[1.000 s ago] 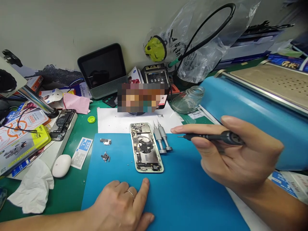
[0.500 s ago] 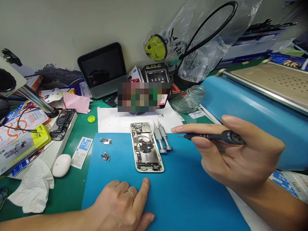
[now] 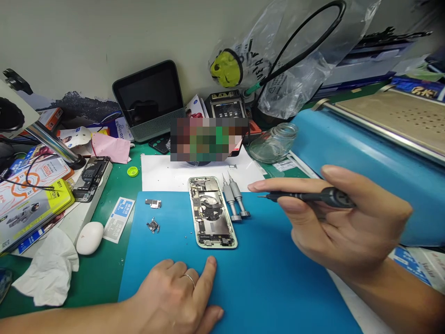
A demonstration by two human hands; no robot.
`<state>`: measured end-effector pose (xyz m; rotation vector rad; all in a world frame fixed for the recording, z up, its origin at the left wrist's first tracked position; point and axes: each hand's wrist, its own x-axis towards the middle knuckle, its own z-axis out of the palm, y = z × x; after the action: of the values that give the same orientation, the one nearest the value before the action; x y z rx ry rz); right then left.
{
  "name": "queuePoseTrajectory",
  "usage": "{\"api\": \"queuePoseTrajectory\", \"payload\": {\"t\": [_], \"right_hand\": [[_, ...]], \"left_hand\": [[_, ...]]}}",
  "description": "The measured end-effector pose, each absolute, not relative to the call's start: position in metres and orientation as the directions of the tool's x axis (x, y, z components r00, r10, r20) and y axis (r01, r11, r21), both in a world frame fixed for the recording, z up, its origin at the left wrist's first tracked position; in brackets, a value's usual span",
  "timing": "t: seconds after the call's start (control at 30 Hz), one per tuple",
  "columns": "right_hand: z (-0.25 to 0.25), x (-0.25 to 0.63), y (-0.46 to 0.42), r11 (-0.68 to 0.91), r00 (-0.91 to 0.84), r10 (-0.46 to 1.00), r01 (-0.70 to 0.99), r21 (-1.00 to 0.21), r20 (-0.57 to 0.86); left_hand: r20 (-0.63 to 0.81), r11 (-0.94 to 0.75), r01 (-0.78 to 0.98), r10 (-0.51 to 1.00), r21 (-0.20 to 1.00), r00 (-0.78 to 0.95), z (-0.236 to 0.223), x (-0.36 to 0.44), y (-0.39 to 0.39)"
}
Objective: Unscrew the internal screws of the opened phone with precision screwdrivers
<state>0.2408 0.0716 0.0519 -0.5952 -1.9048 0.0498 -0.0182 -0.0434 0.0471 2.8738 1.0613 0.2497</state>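
An opened smartphone [image 3: 212,213], its inner parts bare, lies on the blue mat [image 3: 271,273]. My left hand [image 3: 181,292] rests on the mat just below it. The index finger points at the phone's lower edge without touching, the thumb is apart, the other fingers are curled, and nothing is held. To the right, my right hand [image 3: 347,222] grips a dark precision screwdriver [image 3: 313,197] above the mat, its tip pointing left. Two grey screwdrivers [image 3: 233,197] lie beside the phone. Left of it are a small metal part [image 3: 153,203], a cluster of little parts [image 3: 152,226] and tiny screws [image 3: 186,237].
A glass jar [image 3: 274,143] stands behind the right hand, near a blue machine [image 3: 333,176]. To the left are a white earbud case [image 3: 89,238], a crumpled tissue [image 3: 48,269], another opened phone [image 3: 91,178] and boxes [image 3: 34,218]. A smart display [image 3: 149,99] leans at the back.
Almost nothing differs. The view has shifted very slightly; both hands keep their pose, and the screwdriver stays in the right hand.
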Motion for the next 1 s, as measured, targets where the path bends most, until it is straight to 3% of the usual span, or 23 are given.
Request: {"api": "queuePoseTrajectory", "payload": {"t": [1.0], "right_hand": [[0.0542,0.2399,0.0706,0.874,-0.287,0.436,0.363,-0.324,0.853]], "left_hand": [[0.142,-0.76,0.642,0.65,0.106,0.746,0.0458,-0.0177,-0.0427]]}}
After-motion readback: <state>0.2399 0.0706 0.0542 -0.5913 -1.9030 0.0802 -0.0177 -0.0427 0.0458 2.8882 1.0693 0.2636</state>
